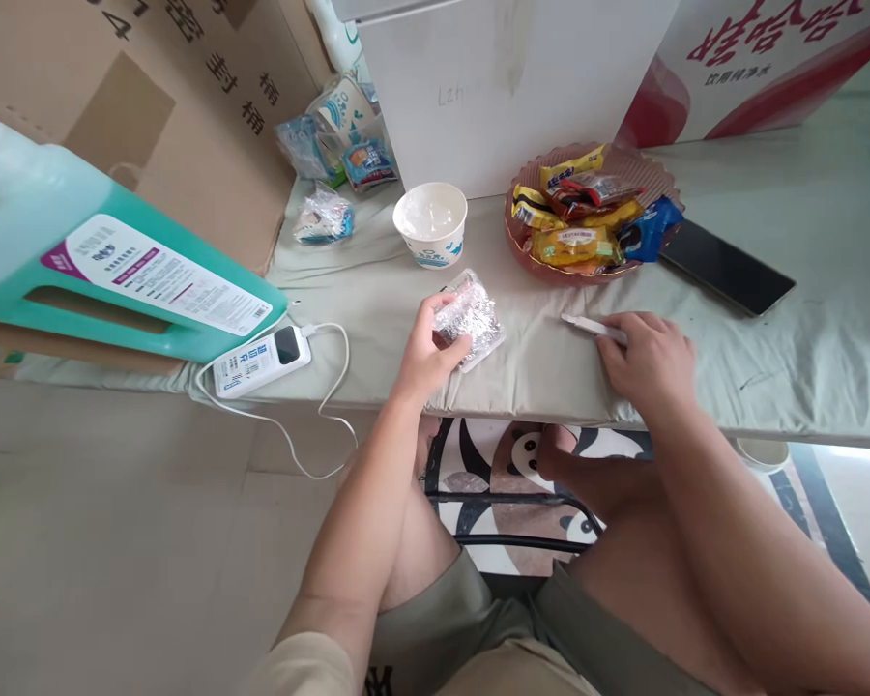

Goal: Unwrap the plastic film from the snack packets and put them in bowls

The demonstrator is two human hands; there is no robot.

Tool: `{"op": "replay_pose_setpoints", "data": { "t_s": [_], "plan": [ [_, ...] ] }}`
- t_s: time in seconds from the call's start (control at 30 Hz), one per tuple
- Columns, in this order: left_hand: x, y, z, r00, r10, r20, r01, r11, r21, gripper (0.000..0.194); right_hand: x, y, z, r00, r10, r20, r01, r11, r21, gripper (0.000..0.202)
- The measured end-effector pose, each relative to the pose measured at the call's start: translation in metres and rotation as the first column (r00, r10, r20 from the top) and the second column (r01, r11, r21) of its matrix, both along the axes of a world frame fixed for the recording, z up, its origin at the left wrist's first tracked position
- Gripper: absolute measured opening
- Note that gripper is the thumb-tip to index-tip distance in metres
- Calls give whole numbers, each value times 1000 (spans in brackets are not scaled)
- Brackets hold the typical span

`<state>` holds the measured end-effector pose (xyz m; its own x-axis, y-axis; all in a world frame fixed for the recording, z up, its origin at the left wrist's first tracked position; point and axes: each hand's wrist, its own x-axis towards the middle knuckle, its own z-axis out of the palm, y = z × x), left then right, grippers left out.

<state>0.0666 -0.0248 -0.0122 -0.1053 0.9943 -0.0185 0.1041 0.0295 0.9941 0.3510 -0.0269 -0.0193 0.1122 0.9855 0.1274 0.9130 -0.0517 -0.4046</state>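
My left hand (435, 346) grips a flat, squarish packet (477, 319) in crinkled, shiny clear plastic, thumb on top and fingers at its left side. What lies inside the wrap cannot be made out. Over to the right, my right hand (652, 360) is closed around a thin, whitish stick-like tool (587, 325), whose narrow end points left above the cloth. The rest of that tool is hidden in the palm. Just behind the packet stands a white paper bowl (435, 246) with blue prints and clear plastic in it.
A pink ribbed dish (522, 253) holds several wrapped snacks. Beside it lies a black phone (729, 266). At left are a large jug of green liquid (152, 261) and a white power bank (261, 362) with a cable. Boxes, including a white box (507, 97), line the back.
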Motion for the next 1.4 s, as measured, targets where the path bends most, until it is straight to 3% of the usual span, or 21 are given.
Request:
{"op": "replay_pose_setpoints", "data": {
  "t_s": [0.13, 0.3, 0.4, 0.53, 0.67, 0.87, 1.03, 1.13, 1.23, 1.3, 1.4],
  "plan": [
    [4, 0, -2, 995, -103, 10, 102, 995, 17, 51, -17, -4, 13, 974, 43, -224, -37, 999, 29, 27],
    [6, 2, -13, 984, -156, -88, 164, 982, 93, 55, -46, -18, 25, 746, 125, -654, -239, 967, -87, 22],
    [8, 3, -18, 973, -175, -151, 198, 968, 154, 61, -58, -24, 28, 663, 87, -744, -333, 924, -189, 32],
    [14, 0, -16, 960, -208, -188, 241, 954, 178, 65, -69, -24, 28, 633, 81, -770, -389, 893, -226, 42],
    [21, -2, -15, 956, -248, -156, 273, 948, 164, 63, -73, -21, 25, 678, 124, -724, -396, 892, -218, 40],
    [23, -1, -13, 971, -234, 41, 228, 965, 127, 61, -68, -20, 32, 757, 167, -632, -384, 896, -222, 41],
    [9, 9, -12, 985, -84, 151, 62, 988, 142, 71, -54, -22, 35, 827, 157, -539, -375, 869, -322, 36],
    [2, 12, -13, 982, 2, 190, -20, 995, 94, 72, -40, -20, 34, 864, 103, -493, -295, 897, -330, 36],
    [2, 10, -13, 998, 34, 59, -37, 998, 48, 65, -27, -14, 30, 912, 20, -409, -126, 964, -234, 35],
    [2, 6, -11, 986, 64, -154, -58, 997, 44, 58, -21, -10, 26, 949, -1, -316, -52, 986, -160, 35],
    [0, 4, -8, 865, 202, -459, -128, 974, 189, 48, -16, -6, 21, 984, 9, -175, -35, 989, -144, 38]
  ]
}}
